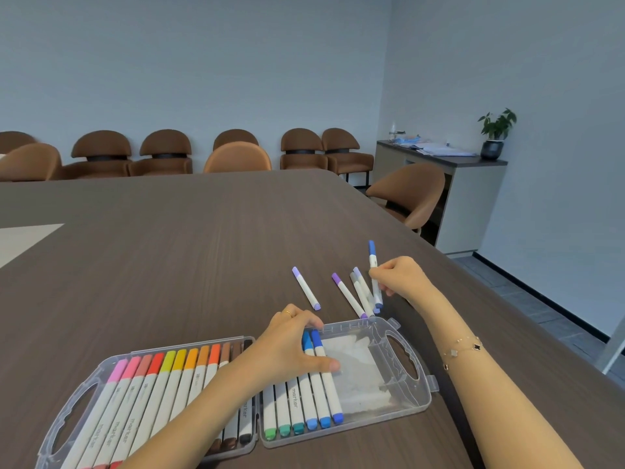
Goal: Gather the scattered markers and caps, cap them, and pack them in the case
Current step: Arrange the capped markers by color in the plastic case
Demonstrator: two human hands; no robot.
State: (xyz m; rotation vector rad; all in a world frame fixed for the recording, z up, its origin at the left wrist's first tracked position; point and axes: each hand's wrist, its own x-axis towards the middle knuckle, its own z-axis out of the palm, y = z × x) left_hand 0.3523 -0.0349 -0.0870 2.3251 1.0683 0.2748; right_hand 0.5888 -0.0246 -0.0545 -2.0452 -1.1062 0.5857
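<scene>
While my left hand (pixel 297 346) presses flat on the packed markers (pixel 318 377), steadying them in the case (pixel 411 374) at lower centre, my right hand (pixel 399 277) pinches a blue marker (pixel 373 270) mid-right, ready to pack nxt.

The word "marker" runs lengthwise in grey print along the white barrels of several markers in the clear case (pixel 411 404): on a teal-tipped marker (pixel 295 397), and on two pink-capped markers (pixel 116 431) in the left half.
</scene>
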